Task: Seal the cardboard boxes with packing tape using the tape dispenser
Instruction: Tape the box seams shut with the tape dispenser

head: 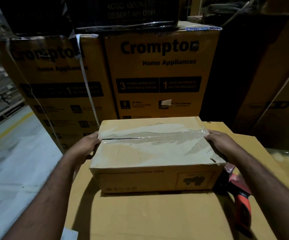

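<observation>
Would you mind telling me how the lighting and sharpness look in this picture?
Head view: dim overall; tape on the small box glints; the tape dispenser lies in shadow; cartons behind bow from wide-angle distortion; topmost lettering is blurred.

Both arms reach forward and are bare along the visible length. My left forearm (53,184) and right forearm (261,179) angle inward toward the grip. My left hand (85,146) holds the left end of the box (150,158), thumb at the top edge and fingers bent against the side wall. My right hand (220,144) holds the opposite end, fingertips hooked over the top edge and palm against the side. The wrists are roughly straight. The hands are level and well apart.
</observation>
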Motion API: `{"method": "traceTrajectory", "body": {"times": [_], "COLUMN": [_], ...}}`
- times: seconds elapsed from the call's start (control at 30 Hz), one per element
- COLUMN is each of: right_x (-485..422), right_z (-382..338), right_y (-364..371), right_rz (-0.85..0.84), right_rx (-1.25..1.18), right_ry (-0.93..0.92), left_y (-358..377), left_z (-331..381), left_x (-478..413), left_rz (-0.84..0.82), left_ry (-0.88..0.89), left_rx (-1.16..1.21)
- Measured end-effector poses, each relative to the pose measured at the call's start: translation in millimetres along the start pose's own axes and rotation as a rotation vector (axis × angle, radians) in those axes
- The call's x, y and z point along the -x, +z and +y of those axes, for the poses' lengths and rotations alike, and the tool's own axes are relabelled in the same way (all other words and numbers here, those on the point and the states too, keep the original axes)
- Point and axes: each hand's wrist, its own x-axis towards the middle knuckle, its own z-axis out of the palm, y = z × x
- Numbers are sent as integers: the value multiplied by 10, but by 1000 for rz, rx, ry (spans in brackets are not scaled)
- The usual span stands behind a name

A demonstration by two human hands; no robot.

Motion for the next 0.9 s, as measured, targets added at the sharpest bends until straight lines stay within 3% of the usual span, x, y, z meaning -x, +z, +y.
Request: {"method": "traceTrajectory", "body": {"times": [0.23, 0.37, 0.57, 0.67, 0.77, 0.9], "right_x": [7, 0, 71, 67, 96, 189], "right_z": [-26, 102, -23, -34, 59, 159], "right_y": [-51, -12, 0, 49, 42, -54], "right_rz": [-15, 67, -120, 18, 201, 86], "right_rx": [109, 105, -84, -42, -14, -187], "right_ry": [28, 58, 85, 89, 65, 85], "left_y": [115, 124, 177, 194, 200, 218], "left_z": [279, 178, 217, 199, 162, -34], "left_x": [-297, -429, -419, -460, -526, -397], "left_rz": [101, 42, 51, 63, 227, 97], "left_ry": [2, -40, -40, 5, 36, -35], "left_rx": [81, 229, 277, 193, 74, 243]}}
